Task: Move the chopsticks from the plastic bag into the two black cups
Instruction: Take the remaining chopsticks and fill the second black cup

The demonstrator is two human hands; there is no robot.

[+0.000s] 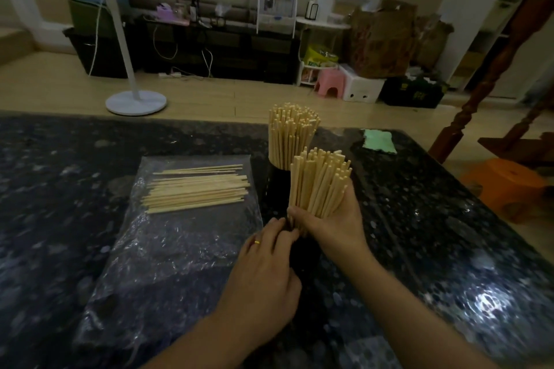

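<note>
Two hands over a dark speckled desk [75, 159]. Right hand [332, 219] curled around the lower part of an upright bundle of chopsticks [320, 183], grip closed on them from the right side, thumb across the front. Left hand [266, 272] just left of and below that grip, fingers bent against the near black cup [302, 252] and the foot of the same bundle; a yellow ring [257, 242] on one finger. Hard to tell whether the left fingers pinched sticks or only steadied the cup.

Two black cups counted: the near one between the hands, mostly hidden, and a far black cup [274, 172] just beyond the right grip, packed with a second upright bundle [290, 132]. Both bundles too dense for counting.

Left of the grips, one clear plastic bag [168, 249] flat on the desk, with a loose layer of remaining chopsticks [198, 192] lying sideways at its far end, roughly two dozen, exact number unclear.

Beyond the right grip and to its right, one green cloth [379, 141] near the desk's far edge.
</note>
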